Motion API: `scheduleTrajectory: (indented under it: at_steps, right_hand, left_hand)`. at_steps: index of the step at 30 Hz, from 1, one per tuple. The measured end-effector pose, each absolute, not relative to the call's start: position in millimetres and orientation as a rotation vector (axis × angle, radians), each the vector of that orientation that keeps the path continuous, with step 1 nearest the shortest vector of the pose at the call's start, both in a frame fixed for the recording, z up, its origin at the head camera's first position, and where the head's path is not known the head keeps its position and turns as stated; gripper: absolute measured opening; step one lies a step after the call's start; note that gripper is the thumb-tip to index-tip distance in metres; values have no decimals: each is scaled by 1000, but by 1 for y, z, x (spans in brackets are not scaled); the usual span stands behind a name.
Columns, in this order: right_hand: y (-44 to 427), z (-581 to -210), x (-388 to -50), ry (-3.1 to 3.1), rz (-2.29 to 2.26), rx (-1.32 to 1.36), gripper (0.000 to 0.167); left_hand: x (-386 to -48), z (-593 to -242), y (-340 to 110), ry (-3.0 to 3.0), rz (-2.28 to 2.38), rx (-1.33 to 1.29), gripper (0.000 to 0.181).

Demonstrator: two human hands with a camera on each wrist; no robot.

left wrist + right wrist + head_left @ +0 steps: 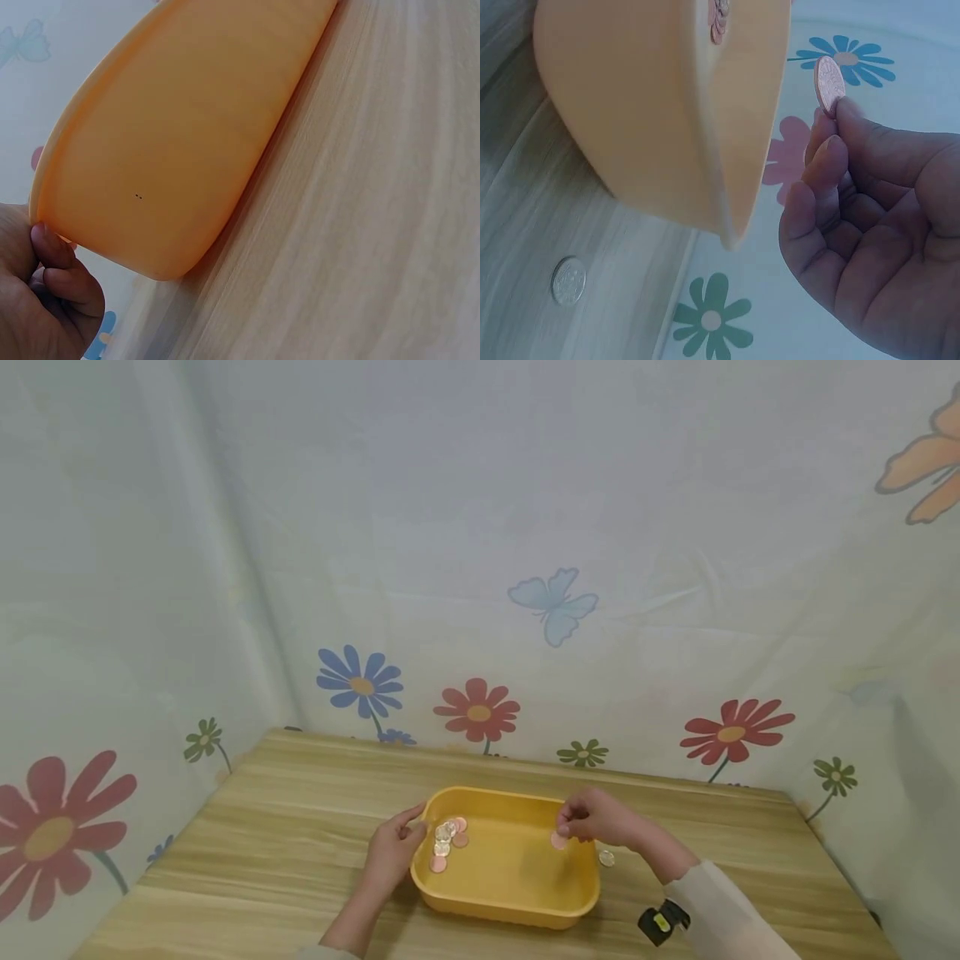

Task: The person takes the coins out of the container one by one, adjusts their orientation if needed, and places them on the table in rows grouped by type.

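Note:
A yellow tray [510,906] stands on the wooden table, with several copper and silver coins [442,842] at its left side. My left hand [388,856] grips the tray's left rim; in the left wrist view the hand [49,300] has its fingers curled at the tray's edge [150,150]. Over the tray's right end, my right hand [600,817] pinches a copper coin [558,840] between thumb and finger. The right wrist view shows that coin [829,84] upright at the fingertips of the hand [877,225], beside the tray [630,112].
One silver coin [607,857] lies on the table [300,827] just right of the tray, seen also as a coin [569,280] in the right wrist view. A cloth wall [450,527] with flowers and butterflies rises behind the table. A black band [663,922] circles the right wrist.

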State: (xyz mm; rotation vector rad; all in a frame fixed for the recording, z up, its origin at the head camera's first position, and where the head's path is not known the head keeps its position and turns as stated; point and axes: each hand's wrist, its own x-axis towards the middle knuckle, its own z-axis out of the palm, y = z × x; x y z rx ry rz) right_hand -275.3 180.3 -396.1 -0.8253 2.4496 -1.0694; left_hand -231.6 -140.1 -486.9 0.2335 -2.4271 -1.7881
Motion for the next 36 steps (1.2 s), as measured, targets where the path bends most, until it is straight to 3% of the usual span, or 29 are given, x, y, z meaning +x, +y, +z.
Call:
scheduleTrajectory:
  at_steps: [36]
  right_hand:
    - [245, -431, -253, 2463, -1138, -584, 10]
  left_hand:
    - [-233, -488, -141, -2433, -1788, 231, 42]
